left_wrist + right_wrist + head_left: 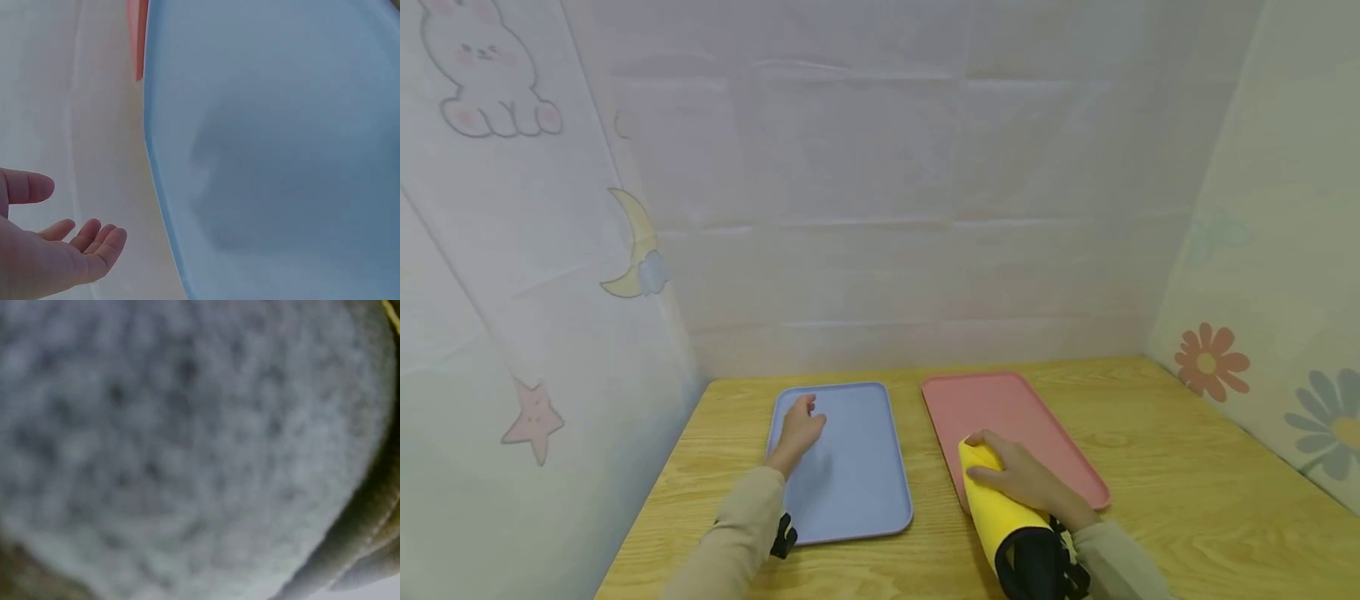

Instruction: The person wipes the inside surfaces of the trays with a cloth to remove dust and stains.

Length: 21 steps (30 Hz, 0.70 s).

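Note:
My right hand [1018, 475] grips a yellow, roll-shaped fabric thing [988, 500] from above, thumb and fingers curled over its upper end. Its lower end has black trim and a dark opening. Close before the right wrist camera, a blurred grey, fuzzy surface [187, 444] fills most of the view. The roll overlaps the near left part of the pink tray [1000, 408]. My left hand [801, 429] is held over the blue tray [857, 467], holding nothing. In the left wrist view its fingers [103, 250] are loosely bent, apart from the thumb, and a shadow falls on the tray.
Both trays lie side by side on a wood-grain table [1157, 425], with a narrow strip of tabletop between them. A pale sheet wall [880, 208] rises behind, and printed sheets stand along the left and right sides.

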Motion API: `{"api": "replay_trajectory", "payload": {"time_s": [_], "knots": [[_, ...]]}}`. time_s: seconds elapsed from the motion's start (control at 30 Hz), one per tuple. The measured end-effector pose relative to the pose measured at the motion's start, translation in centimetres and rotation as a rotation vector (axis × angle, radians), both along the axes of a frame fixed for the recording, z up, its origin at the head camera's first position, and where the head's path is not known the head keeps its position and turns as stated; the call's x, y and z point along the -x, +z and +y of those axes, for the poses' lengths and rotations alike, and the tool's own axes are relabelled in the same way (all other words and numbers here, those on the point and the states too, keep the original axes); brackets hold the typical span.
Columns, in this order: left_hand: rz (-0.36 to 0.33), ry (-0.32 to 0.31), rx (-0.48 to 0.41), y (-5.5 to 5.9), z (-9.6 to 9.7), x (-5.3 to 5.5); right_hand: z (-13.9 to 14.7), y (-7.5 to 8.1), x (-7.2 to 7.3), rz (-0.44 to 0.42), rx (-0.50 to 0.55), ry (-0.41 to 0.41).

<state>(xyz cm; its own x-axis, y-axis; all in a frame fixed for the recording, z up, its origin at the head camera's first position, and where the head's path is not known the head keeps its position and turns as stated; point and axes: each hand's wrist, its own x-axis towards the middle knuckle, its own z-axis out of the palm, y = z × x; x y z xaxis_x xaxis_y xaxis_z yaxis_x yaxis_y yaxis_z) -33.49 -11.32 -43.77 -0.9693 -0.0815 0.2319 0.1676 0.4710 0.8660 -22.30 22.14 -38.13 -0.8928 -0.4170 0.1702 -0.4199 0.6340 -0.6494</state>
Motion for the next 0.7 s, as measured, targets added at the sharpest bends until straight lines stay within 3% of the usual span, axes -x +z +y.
{"api": "replay_trajectory", "payload": {"time_s": [0.13, 0.17, 0.2, 0.47, 0.7], "knots": [[0.059, -0.107, 0.01, 2.3, 3.3, -2.3, 0.2, -0.1, -0.4, 0.0, 0.038, -0.033], [0.021, -0.12, 0.026, 3.2, 4.2, -3.1, 0.3, -0.1, -0.5, -0.006, 0.052, -0.039], [0.028, -0.145, 0.056, 3.4, 4.9, -3.3, 0.3, -0.1, -0.6, -0.008, 0.062, -0.044], [0.081, -0.339, 0.338, 3.1, 9.1, -3.5, 0.2, -0.1, -1.5, 0.012, 0.106, -0.036], [0.053, -0.377, 0.554, 2.5, 12.2, -3.4, -0.1, 0.3, -2.4, -0.014, 0.15, -0.019]]}}
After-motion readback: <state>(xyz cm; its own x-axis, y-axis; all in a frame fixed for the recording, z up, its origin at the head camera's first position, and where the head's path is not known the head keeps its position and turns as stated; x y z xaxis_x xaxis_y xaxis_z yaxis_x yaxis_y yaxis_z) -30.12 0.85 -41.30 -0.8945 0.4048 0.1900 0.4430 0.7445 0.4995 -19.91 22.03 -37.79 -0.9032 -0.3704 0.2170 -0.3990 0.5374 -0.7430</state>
